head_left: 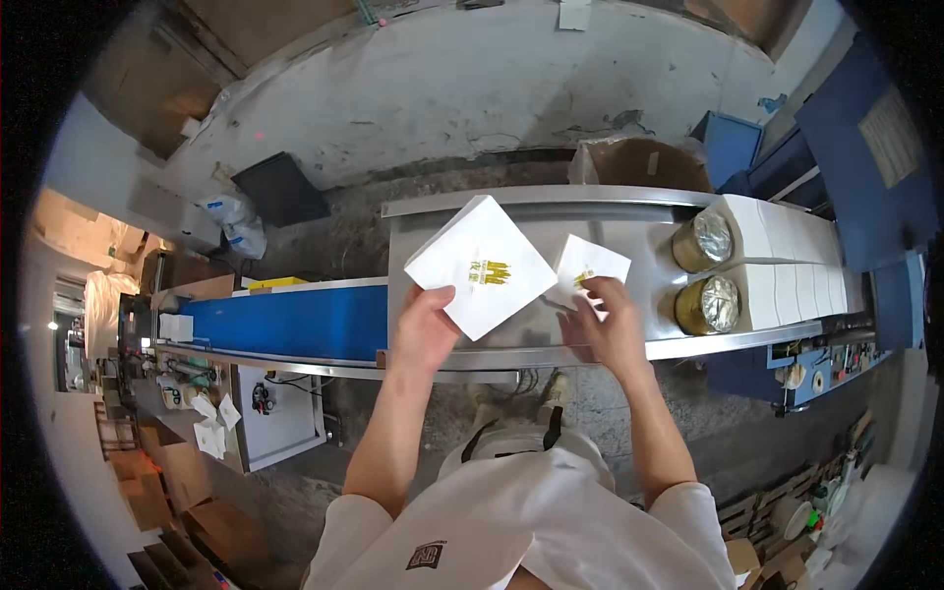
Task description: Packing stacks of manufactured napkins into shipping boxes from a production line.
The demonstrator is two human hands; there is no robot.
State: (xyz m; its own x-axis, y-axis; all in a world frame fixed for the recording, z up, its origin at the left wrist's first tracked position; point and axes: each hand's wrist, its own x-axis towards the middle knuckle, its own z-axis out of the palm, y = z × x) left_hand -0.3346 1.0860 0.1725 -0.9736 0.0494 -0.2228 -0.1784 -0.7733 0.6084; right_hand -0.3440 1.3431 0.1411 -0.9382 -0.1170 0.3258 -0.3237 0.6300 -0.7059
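My left hand (425, 329) grips the near-left edge of a stack of square white paper napkins (501, 246), thumb on top. Gold-green print marks the middle of its upper face, and the stack is turned cornerwise over the metal table. To its right, a smaller-looking white napkin (605, 258) with similar print is pinched in my right hand (612, 324). Those fingers are bent over its near edge and hide part of it. Whether it is one sheet or several I cannot tell.
Two rows of white napkins (777, 295) stand at the table's right end, with foil-topped round cans (708, 304) against them. A blue conveyor belt (285, 320) runs off to the left. Raised metal rails (551, 197) edge the table. Behind it is a cardboard box (639, 162).
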